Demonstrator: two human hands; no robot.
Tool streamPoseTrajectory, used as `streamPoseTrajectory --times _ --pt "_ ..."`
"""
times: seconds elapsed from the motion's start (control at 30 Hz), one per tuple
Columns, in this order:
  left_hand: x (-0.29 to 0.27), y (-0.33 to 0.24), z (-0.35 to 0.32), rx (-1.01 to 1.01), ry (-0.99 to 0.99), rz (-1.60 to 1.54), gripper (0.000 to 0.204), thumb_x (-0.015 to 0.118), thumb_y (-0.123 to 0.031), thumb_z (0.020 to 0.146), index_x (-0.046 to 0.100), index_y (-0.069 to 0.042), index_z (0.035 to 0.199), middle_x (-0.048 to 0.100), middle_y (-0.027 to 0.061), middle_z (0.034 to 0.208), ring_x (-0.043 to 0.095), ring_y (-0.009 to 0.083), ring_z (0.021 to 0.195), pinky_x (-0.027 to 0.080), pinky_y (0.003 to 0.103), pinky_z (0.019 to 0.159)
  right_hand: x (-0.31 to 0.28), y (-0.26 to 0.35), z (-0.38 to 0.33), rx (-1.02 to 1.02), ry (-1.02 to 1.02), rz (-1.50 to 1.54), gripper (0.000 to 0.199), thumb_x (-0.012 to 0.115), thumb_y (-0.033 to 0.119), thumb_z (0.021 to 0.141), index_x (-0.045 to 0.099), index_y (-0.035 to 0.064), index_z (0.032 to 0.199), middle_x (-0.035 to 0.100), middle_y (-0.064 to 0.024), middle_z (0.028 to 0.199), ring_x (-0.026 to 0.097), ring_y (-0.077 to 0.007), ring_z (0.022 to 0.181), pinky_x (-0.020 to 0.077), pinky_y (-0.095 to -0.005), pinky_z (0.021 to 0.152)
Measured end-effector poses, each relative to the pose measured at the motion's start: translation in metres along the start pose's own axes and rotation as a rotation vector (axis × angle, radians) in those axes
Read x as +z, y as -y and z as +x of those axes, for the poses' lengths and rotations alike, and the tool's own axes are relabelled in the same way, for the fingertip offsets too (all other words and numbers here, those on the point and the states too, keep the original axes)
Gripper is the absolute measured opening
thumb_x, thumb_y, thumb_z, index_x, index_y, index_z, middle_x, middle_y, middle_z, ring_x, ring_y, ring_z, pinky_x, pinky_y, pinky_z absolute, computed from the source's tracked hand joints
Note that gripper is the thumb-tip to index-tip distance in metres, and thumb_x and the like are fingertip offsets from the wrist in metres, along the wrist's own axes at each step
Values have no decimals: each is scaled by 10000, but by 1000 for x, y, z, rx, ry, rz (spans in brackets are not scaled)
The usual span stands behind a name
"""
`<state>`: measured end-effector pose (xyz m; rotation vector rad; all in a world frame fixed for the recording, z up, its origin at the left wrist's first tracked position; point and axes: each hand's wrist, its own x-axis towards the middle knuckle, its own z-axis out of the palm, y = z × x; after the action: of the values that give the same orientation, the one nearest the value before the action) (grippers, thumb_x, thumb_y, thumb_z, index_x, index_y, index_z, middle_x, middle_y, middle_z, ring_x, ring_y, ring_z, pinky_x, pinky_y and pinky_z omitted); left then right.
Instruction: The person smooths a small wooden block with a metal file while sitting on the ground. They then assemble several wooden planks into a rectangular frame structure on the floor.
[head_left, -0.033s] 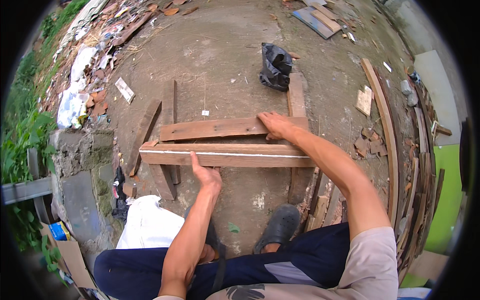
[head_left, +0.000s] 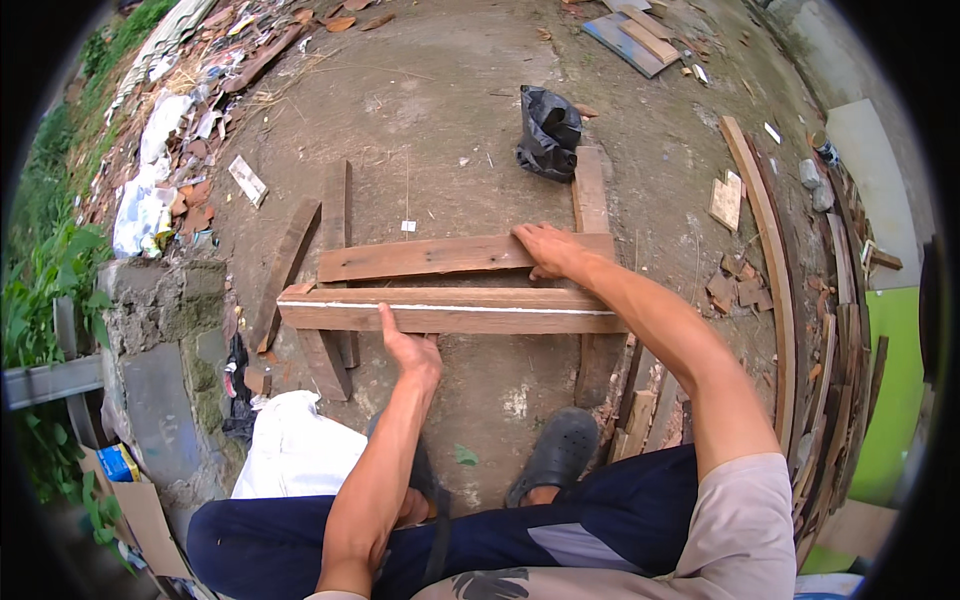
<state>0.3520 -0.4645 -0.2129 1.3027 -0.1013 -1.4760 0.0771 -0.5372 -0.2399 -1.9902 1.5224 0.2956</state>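
Two long wooden planks lie crosswise over two lengthwise boards on the dirt ground. The near plank (head_left: 500,310) has a white line along its top. My left hand (head_left: 408,345) rests flat on its near edge, fingers apart, holding nothing. The far plank (head_left: 430,257) lies just beyond it. My right hand (head_left: 547,250) presses down on the far plank's right part, fingers spread over its edge. The right support board (head_left: 590,190) runs away from me under both planks; the left support boards (head_left: 335,215) do the same.
A black plastic bag (head_left: 548,132) sits beyond the right support board. Stacked planks (head_left: 775,270) line the right side. A low concrete wall (head_left: 165,330) and a white sack (head_left: 295,445) are at my left. Rubble and scraps lie at the upper left. My shoe (head_left: 560,455) is near the planks.
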Motion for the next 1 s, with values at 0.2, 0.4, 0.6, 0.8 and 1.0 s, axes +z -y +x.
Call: streamPoseTrajectory --times 0.2,0.4,0.6,0.8,1.0 --pt "11 5 -4 4 5 3 794 548 -617 955 319 -98 1510 390 100 1525 385 287 1401 301 567 1146 -29 -48 -3 8 -98 148 783 760 389 860 406 24 1456 499 -229 1437 501 -392 1296 413 -452 1104" --pt "12 -11 5 -1 -134 29 862 593 -603 941 288 1 1475 427 165 1466 458 310 1345 360 623 1108 -69 -59 -71 374 107 37 813 400 713 961 659 -51 1063 699 -284 998 690 -394 931 546 -493 760" --pt "42 -21 17 -55 -185 38 889 591 -614 935 323 97 1396 493 215 1374 568 325 1225 478 576 1036 -51 -45 -175 709 -139 1061 1135 171 870 878 432 -84 1436 497 -317 1410 546 -448 1252 441 -621 1020" --pt "69 -29 34 -63 -253 66 892 606 -611 928 375 151 1328 525 224 1331 597 326 1171 517 533 1009 31 -36 -203 602 -563 892 1071 319 829 902 330 -56 1507 467 -300 1454 439 -388 1373 357 -471 1136" --pt "83 -26 43 -82 -228 -8 870 674 -572 901 383 123 1336 538 211 1324 634 325 1116 577 497 918 24 14 -197 703 -646 784 873 692 613 860 493 -74 1362 593 -238 1325 584 -327 1194 433 -391 1033"
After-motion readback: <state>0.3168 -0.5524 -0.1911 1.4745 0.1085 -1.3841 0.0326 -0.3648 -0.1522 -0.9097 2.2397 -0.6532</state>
